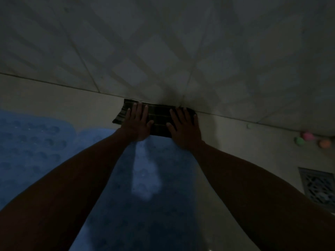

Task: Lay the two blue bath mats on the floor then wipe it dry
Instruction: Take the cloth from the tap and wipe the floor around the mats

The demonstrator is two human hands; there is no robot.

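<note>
Two blue bath mats lie flat on the pale floor: one (30,142) at the left, the other (145,178) under my arms in the middle. A dark striped cloth (159,117) lies on the floor against the base of the tiled wall. My left hand (136,124) presses flat on the cloth's left part, fingers spread. My right hand (184,127) presses flat on its right part, fingers spread too. Neither hand curls around the cloth. The scene is dim.
The tiled wall (163,51) rises right behind the cloth. A metal floor drain grate (319,187) sits at the right. Small coloured balls (308,138) lie on the floor near the wall at far right. Bare floor (244,142) shows right of the mats.
</note>
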